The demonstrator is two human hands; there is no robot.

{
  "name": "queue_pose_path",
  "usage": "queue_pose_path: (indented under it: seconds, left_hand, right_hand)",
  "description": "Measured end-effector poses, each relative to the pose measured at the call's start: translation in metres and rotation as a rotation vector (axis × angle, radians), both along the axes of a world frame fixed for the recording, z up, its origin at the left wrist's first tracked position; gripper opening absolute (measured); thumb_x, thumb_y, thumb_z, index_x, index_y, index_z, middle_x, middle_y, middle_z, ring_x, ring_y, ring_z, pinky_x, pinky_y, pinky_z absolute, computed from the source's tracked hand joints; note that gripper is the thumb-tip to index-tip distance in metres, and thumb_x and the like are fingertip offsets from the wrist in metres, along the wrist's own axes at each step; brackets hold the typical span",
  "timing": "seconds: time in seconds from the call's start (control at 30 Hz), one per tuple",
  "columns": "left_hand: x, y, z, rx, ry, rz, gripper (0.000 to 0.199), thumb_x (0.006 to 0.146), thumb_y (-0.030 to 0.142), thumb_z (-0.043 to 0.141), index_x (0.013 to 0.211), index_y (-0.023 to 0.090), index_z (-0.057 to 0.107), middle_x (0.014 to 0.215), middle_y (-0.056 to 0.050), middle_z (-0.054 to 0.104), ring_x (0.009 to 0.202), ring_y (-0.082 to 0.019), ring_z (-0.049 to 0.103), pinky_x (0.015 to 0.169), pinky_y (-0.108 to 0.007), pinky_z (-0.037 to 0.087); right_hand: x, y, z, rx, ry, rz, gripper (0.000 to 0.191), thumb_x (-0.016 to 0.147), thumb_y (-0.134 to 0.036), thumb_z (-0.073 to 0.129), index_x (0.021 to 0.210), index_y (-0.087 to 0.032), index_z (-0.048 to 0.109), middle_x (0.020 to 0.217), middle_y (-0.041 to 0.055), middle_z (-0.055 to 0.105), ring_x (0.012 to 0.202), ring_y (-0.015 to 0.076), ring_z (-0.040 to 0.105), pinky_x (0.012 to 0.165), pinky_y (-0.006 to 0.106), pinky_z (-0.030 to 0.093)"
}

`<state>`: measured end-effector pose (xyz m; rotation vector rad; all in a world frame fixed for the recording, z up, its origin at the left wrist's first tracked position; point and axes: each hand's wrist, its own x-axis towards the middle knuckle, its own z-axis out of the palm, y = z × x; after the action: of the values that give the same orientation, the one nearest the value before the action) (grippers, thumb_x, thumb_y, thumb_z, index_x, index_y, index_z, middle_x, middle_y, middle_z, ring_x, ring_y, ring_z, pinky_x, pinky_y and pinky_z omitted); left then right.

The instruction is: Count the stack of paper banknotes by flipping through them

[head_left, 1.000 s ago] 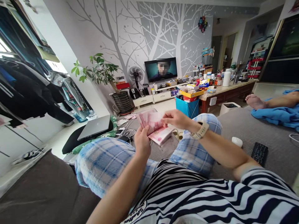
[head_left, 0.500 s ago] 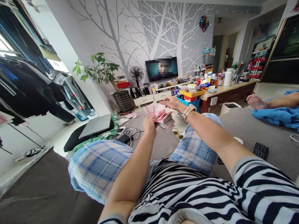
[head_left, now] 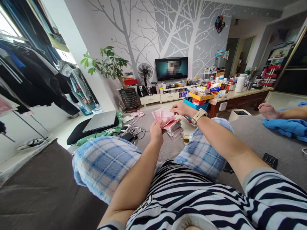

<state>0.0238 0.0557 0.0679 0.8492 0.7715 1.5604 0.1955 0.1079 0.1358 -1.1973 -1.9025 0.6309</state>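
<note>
My left hand (head_left: 156, 131) is closed round one end of a thick wad of banknotes (head_left: 173, 128), held above the sofa between my knees. Pinkish-red notes (head_left: 163, 115) fan upward from the wad, and its lower edges spread to the right. At the top right corner of the fanned notes, my right hand (head_left: 183, 109) has its thumb and fingertips pinched on a banknote. A light-coloured watch (head_left: 199, 116) is on my right wrist. How many notes lie between the right fingers cannot be made out.
A closed laptop (head_left: 100, 121) lies on a cushion to the left, near tangled cables (head_left: 137, 131). A remote control (head_left: 270, 160) rests on the sofa at right. Another person's bare foot (head_left: 268, 111) shows beyond it. A cluttered table (head_left: 251, 91) stands ahead right.
My right fingers have come to the corner of the top banknote, which now lies flatter and more spread. The left hand keeps its hold on the wad. The view has turned slightly left.
</note>
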Motion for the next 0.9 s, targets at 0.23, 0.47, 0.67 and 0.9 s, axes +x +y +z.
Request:
queue_pose_path:
  seconds: [0.23, 0.47, 0.67, 0.9]
  left_hand:
    - [0.004, 0.001, -0.005, 0.009, -0.045, 0.053, 0.023, 0.064, 0.037, 0.069, 0.072, 0.017, 0.060, 0.071, 0.000, 0.063, 0.062, -0.014, 0.058, 0.053, -0.023, 0.044]
    - [0.005, 0.002, -0.007, -0.029, 0.003, 0.051, 0.016, 0.068, 0.032, 0.063, 0.073, 0.018, 0.061, 0.068, 0.001, 0.062, 0.059, -0.014, 0.057, 0.051, -0.023, 0.043]
    - [0.006, 0.000, -0.009, 0.005, 0.007, 0.021, 0.016, 0.068, 0.030, 0.066, 0.078, 0.018, 0.066, 0.073, -0.003, 0.067, 0.067, -0.017, 0.063, 0.058, -0.026, 0.048]
    - [0.008, 0.001, -0.008, 0.028, -0.017, -0.028, 0.019, 0.064, 0.027, 0.072, 0.079, 0.017, 0.069, 0.075, -0.005, 0.070, 0.068, -0.018, 0.065, 0.060, -0.027, 0.049]
  right_hand:
    - [0.010, -0.010, -0.003, -0.029, 0.006, 0.029, 0.016, 0.081, -0.021, 0.065, 0.067, -0.013, 0.063, 0.057, -0.0015, 0.061, 0.048, 0.0070, 0.040, 0.049, 0.022, 0.029]
    - [0.009, -0.025, 0.000, -0.072, 0.071, 0.049, 0.014, 0.078, -0.021, 0.067, 0.066, -0.015, 0.062, 0.056, -0.0033, 0.058, 0.049, 0.0078, 0.041, 0.050, 0.022, 0.031]
    - [0.005, -0.026, 0.004, -0.124, 0.200, 0.102, 0.028, 0.085, -0.032, 0.064, 0.063, -0.016, 0.058, 0.052, -0.0038, 0.051, 0.046, 0.0082, 0.040, 0.049, 0.023, 0.032]
    - [0.008, -0.015, 0.004, -0.025, 0.063, -0.151, 0.033, 0.090, -0.035, 0.062, 0.064, -0.015, 0.058, 0.054, -0.0001, 0.059, 0.048, 0.0089, 0.042, 0.052, 0.024, 0.032]
